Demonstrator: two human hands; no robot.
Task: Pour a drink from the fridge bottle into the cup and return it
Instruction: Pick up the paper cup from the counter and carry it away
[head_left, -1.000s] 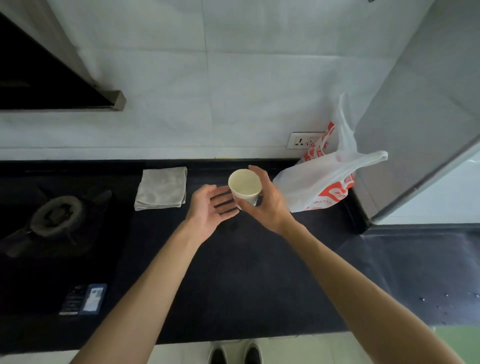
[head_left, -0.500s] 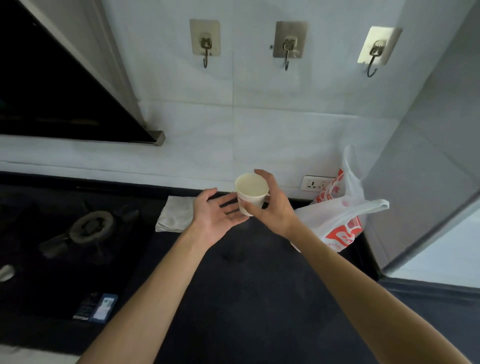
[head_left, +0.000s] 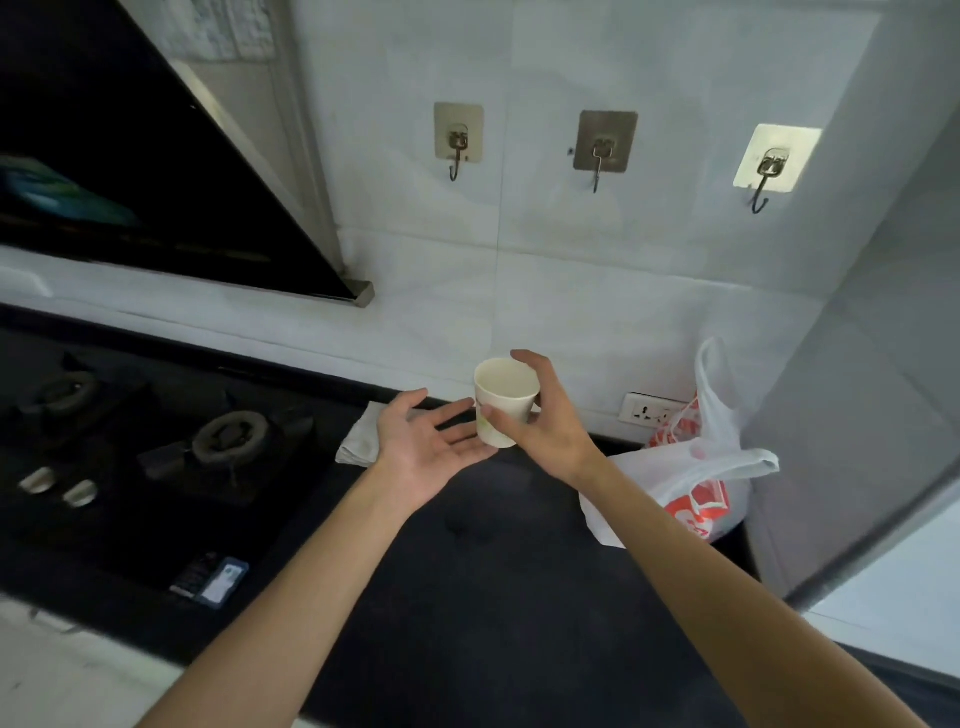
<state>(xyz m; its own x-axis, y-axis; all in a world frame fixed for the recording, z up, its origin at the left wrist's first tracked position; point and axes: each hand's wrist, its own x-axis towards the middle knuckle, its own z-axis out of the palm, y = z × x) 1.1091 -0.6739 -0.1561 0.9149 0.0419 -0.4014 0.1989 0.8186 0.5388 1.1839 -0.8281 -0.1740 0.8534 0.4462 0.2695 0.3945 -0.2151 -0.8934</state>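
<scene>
A cream paper cup (head_left: 505, 399) is held upright above the black counter (head_left: 467, 597), and it looks empty inside. My right hand (head_left: 545, 423) grips it, thumb on the near side and fingers curled round the far rim. My left hand (head_left: 426, 447) is open, palm up, its fingertips close to the cup's left side. No bottle is in view. The grey fridge side (head_left: 852, 389) rises at the right.
A gas hob (head_left: 228, 441) with two burners and knobs fills the left of the counter, under a slanted black hood (head_left: 130, 171). A folded grey cloth (head_left: 358, 441) lies behind my left hand. A white and red plastic bag (head_left: 691, 493) sits by a wall socket (head_left: 649, 413). Three hooks hang on the wall.
The view has tilted upward, so the wall hooks and hood now show. The cup and both hands have risen a little off the counter, still together.
</scene>
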